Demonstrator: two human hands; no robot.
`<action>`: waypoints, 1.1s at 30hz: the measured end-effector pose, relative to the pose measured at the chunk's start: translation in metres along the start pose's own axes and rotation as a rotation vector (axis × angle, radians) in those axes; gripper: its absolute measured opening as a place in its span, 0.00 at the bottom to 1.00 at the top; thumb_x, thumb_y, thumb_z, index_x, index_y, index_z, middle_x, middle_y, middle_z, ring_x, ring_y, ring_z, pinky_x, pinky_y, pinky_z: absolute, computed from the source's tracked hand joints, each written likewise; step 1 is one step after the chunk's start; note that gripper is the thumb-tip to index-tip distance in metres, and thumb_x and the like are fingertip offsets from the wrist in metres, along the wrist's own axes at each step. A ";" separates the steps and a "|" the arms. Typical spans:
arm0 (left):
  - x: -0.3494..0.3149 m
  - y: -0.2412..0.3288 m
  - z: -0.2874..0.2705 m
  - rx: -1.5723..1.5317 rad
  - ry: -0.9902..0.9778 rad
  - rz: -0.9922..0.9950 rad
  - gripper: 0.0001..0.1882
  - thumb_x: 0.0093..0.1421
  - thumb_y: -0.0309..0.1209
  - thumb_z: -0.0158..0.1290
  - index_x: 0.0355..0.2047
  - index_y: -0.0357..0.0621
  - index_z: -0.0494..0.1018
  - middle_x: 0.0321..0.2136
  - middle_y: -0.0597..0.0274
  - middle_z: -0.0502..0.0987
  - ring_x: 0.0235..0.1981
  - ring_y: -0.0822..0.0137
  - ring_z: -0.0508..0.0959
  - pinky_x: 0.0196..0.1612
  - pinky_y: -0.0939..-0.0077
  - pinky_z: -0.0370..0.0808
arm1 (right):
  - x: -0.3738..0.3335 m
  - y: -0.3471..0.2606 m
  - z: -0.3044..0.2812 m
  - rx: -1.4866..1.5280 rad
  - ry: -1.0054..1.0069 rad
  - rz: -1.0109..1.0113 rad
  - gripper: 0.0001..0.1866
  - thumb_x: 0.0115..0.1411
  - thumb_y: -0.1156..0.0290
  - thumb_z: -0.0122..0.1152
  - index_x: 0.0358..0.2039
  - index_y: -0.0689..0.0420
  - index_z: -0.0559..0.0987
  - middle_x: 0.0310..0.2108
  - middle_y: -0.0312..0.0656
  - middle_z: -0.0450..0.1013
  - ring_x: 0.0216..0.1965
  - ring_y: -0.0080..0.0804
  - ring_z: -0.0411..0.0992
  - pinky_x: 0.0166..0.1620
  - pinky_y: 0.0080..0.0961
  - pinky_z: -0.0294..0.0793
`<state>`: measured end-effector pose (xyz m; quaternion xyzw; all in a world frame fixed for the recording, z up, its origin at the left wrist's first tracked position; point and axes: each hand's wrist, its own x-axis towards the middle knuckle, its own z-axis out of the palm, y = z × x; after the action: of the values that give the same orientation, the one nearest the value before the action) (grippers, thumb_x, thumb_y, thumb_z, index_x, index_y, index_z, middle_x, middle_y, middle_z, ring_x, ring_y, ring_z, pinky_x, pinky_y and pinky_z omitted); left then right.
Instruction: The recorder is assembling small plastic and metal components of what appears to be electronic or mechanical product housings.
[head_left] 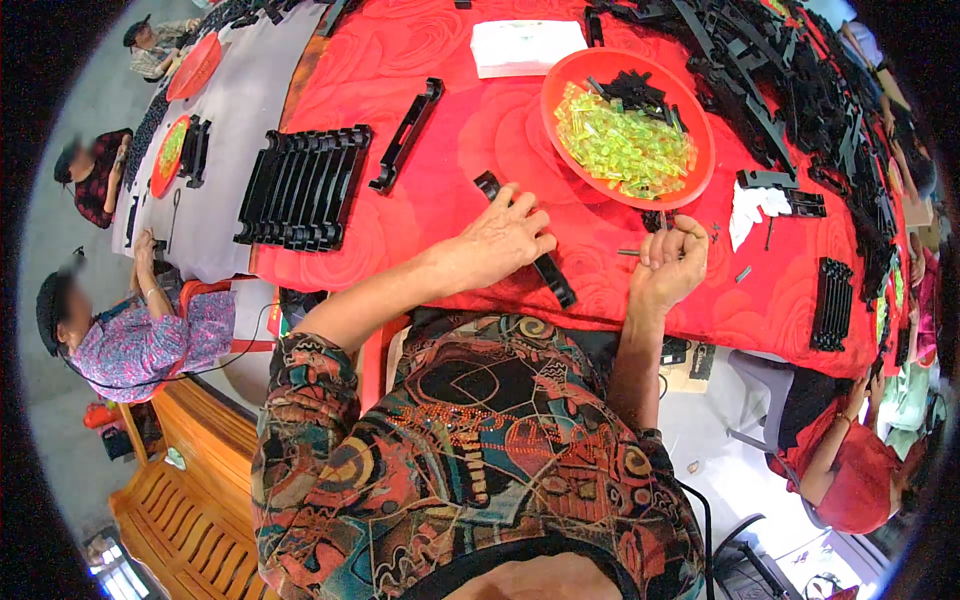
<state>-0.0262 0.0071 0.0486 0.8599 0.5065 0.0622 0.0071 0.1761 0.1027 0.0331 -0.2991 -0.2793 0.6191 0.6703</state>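
Observation:
A long black plastic bar (555, 282) lies slantwise on the red tablecloth in front of me. My left hand (500, 238) rests over its middle, fingers curved around it, so that part is hidden. To the right, my right hand (672, 262) is closed with curled fingers, and a thin dark rod (628, 252) sticks out of its left side. Small dark pieces by its fingertips are too small to make out. Just beyond stands a red bowl (552, 125) holding clear yellow-green plastic pieces (625, 150) and small black pieces (635, 90).
Several matching black bars (305, 188) lie in a row at left, with a single bar (407, 135) beside them. A white box (527, 48) stands behind the bowl. At right are a white crumpled cloth (755, 208) and a large heap of black parts (780, 110). People sit along both sides.

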 end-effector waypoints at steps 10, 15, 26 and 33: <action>-0.010 0.017 0.001 0.003 0.159 -0.082 0.14 0.50 0.30 0.51 0.39 0.45 0.73 0.43 0.49 0.68 0.49 0.50 0.67 0.53 0.50 0.62 | -0.002 0.014 -0.005 -0.006 0.034 0.160 0.11 0.63 0.70 0.38 0.32 0.62 0.70 0.12 0.28 0.48 0.10 0.16 0.46 0.12 0.16 0.50; -0.011 0.053 0.007 -0.147 0.236 -0.612 0.25 0.52 0.39 0.58 0.45 0.37 0.67 0.37 0.50 0.69 0.37 0.53 0.70 0.38 0.59 0.69 | 0.001 0.014 -0.004 0.029 0.034 0.148 0.12 0.63 0.70 0.38 0.32 0.62 0.70 0.12 0.28 0.48 0.09 0.17 0.46 0.12 0.16 0.50; -0.031 0.051 0.023 -0.386 0.292 -0.544 0.30 0.44 0.18 0.56 0.50 0.32 0.61 0.44 0.44 0.68 0.44 0.45 0.69 0.48 0.59 0.68 | -0.005 0.012 -0.003 0.173 -0.056 0.213 0.10 0.60 0.74 0.37 0.34 0.63 0.69 0.13 0.29 0.50 0.11 0.17 0.48 0.14 0.17 0.51; -0.025 0.041 0.042 -0.378 0.389 -0.310 0.22 0.46 0.19 0.52 0.45 0.32 0.67 0.41 0.46 0.70 0.43 0.49 0.70 0.47 0.60 0.67 | -0.016 0.005 0.010 0.168 -0.046 0.157 0.08 0.60 0.73 0.42 0.36 0.61 0.70 0.17 0.30 0.54 0.14 0.17 0.51 0.18 0.18 0.53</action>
<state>0.0021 -0.0320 0.0074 0.7277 0.6031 0.3167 0.0795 0.1645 0.0879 0.0357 -0.2488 -0.2174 0.6976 0.6357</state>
